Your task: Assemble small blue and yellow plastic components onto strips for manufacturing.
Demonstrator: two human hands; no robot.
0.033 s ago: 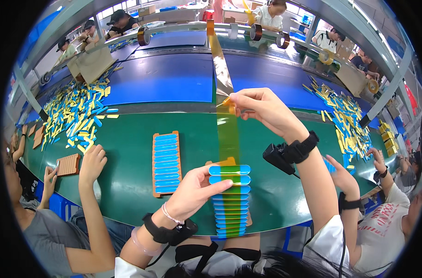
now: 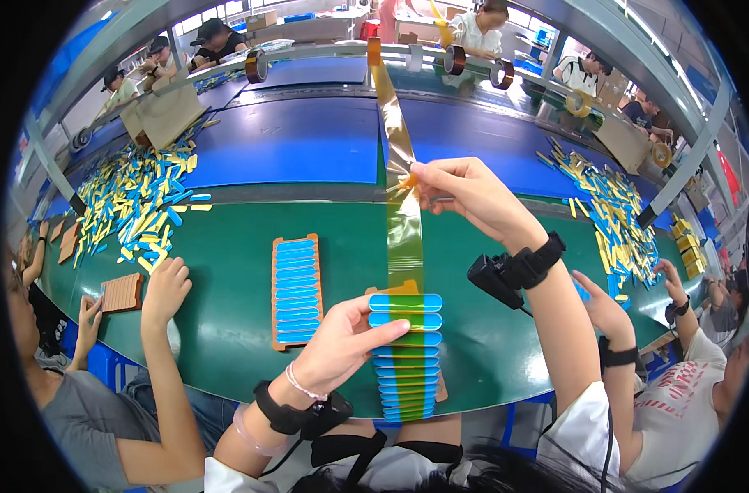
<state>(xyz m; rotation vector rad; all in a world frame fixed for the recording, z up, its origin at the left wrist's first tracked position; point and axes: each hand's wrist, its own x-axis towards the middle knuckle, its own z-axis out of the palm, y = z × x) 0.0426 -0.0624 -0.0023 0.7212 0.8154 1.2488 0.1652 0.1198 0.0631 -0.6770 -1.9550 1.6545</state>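
Observation:
My left hand (image 2: 341,333) is closed on a row of blue round-ended strips (image 2: 407,361), its thumb pressing on top near the upper end. Yellowish clear tape (image 2: 405,238) runs down the middle of the row, which hangs toward the table's near edge. Above, the tape stretches to a roll on the overhead bar. My right hand (image 2: 456,193) pinches a small orange piece (image 2: 406,181) against the taut tape; its exact kind is unclear. Partly hidden behind the row is a brown tray (image 2: 405,287). Left of it lies a brown grooved tray (image 2: 277,339) filled with blue strips.
Heaps of blue and yellow strips lie at left (image 2: 144,201) and right (image 2: 608,222) on the green table (image 2: 226,312). Blue boards (image 2: 284,140) cover the back. Co-workers' hands (image 2: 167,287) are on both sides; one holds an empty grooved tray (image 2: 122,293). Tape rolls (image 2: 455,57) hang on the bar.
The upper end of the strip row has shifted very slightly left in my left hand. My right hand and the orange piece have barely moved.

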